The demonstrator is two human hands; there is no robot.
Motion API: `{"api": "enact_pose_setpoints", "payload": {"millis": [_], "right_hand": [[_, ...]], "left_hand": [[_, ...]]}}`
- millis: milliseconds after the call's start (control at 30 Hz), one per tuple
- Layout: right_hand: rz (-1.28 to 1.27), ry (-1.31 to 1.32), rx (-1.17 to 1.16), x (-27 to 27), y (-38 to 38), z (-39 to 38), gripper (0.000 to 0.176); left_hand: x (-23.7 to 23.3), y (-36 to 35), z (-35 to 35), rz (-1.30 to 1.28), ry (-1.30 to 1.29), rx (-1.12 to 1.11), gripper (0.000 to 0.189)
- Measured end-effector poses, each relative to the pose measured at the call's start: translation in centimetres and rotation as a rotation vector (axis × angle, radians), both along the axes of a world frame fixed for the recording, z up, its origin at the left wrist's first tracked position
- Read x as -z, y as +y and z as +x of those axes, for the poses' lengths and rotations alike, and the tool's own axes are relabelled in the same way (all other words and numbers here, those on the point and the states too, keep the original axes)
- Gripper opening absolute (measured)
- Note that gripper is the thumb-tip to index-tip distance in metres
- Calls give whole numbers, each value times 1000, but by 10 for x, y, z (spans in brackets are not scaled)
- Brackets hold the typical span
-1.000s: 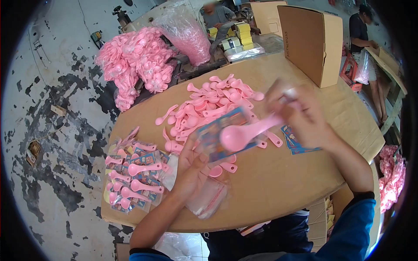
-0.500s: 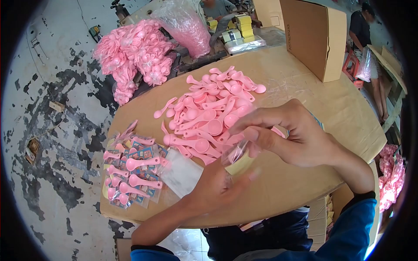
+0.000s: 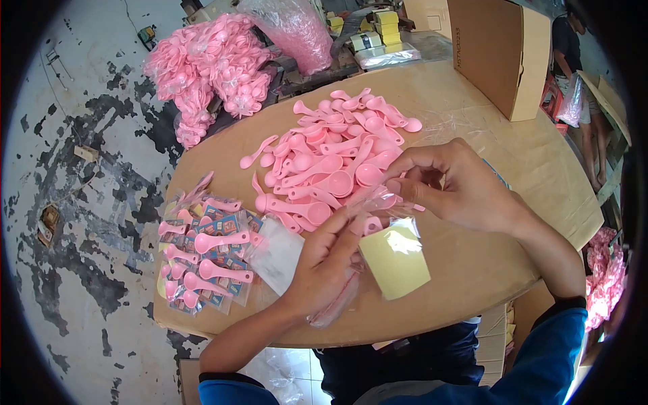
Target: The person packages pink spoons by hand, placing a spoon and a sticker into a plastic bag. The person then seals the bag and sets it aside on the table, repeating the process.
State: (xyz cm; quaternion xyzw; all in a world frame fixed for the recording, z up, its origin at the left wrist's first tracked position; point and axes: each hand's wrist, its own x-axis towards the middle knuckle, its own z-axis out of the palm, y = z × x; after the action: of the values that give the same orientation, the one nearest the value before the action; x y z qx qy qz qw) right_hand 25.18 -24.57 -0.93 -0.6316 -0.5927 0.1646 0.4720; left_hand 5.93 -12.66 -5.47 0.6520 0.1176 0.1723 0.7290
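Note:
A clear plastic bag [image 3: 410, 234] hangs between my hands over the table, with a pale yellow card [image 3: 395, 264] in it. The handle end of a pink spoon [image 3: 372, 225] shows above the card. My left hand [image 3: 327, 256] is closed on the bag's left side, and more crumpled clear plastic [image 3: 335, 304] sticks out below its palm. At the bag's upper edge, my right hand [image 3: 459, 192] pinches the plastic between thumb and fingers. Just beyond both hands lies a heap of loose pink measuring spoons [image 3: 331, 152].
Packed spoons with blue printed cards [image 3: 206, 260] lie at the left, beside a stack of clear bags [image 3: 280, 251]. A cardboard box [image 3: 496, 57] stands at the back right of the brown table [image 3: 486, 283]. Bagged pink spoons [image 3: 209, 71] are piled behind; a person [image 3: 570, 54] stands far right.
The bag with the yellow card has swung out from behind my left hand and hangs in plain view. My left hand has turned and now grips its side; the view has shifted slightly.

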Motion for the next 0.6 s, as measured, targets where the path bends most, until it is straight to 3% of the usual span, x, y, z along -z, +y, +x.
{"api": "enact_pose_setpoints", "payload": {"millis": [67, 167, 267, 600], "right_hand": [[38, -65, 42, -6, -1, -3, 11], [414, -431, 140, -2, 2, 2, 16], [389, -750, 86, -4, -2, 0, 21], [462, -929, 61, 21, 7, -3, 22]], "left_hand": [[-3, 2, 0, 19, 21, 12, 40], [-7, -5, 1, 39, 30, 2, 44], [-4, -10, 3, 41, -3, 22, 51], [-5, -10, -1, 267, 76, 155, 61]]}}
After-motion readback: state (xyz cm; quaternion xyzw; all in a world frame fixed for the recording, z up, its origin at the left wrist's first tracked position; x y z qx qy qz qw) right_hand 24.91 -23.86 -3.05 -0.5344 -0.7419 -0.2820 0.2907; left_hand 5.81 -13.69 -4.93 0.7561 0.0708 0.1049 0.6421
